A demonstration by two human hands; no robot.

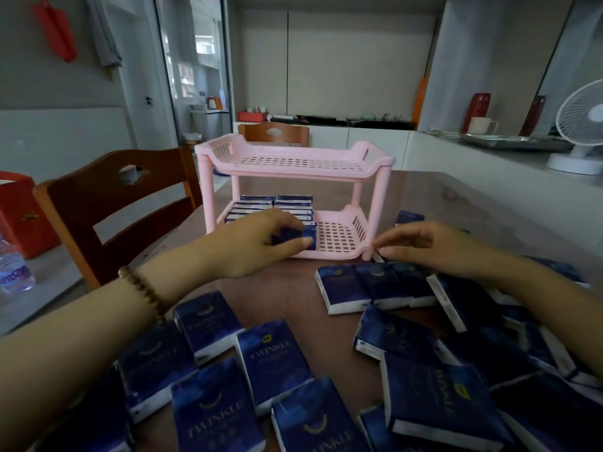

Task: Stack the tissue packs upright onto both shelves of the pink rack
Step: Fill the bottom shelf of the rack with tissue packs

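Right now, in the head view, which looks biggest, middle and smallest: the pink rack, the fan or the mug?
1. Rack, nearest.
2. Fan, cut off at the right edge, yet clearly smaller.
3. Mug, far back, so it looks tiny.

"TWINKLE" stands in pale letters on the near blue tissue packs point(274, 357). The label on the bottle point(13, 272) at left is too blurred to read.
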